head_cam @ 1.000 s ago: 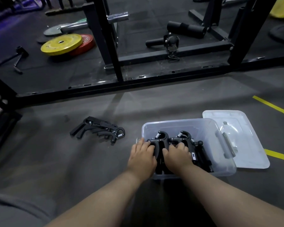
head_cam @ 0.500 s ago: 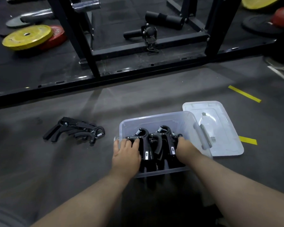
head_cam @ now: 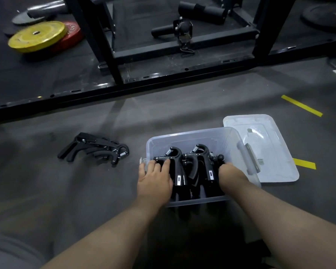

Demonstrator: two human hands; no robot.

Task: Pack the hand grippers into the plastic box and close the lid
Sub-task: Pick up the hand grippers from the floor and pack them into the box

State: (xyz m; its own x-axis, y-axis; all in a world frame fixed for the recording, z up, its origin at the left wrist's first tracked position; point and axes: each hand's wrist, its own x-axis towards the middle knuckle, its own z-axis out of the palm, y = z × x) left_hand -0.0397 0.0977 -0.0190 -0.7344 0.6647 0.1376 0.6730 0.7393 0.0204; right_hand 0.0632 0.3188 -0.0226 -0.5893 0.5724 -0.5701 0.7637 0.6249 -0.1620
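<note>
Black hand grippers (head_cam: 190,167) stand packed in your clear plastic box (head_cam: 202,135), left hand (head_cam: 153,181) fingers spread on one, right hand (head_cam: 231,172) fingers hidden; a pile (head_cam: 97,149) remains outside, lid (head_cam: 260,148) off.

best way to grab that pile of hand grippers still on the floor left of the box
Probably take the pile of hand grippers by the handles that fan out toward its left end, coming from above with the left hand. The handles lie flat and bunched; the spring heads at the right end look tangled and awkward to hold.
</note>
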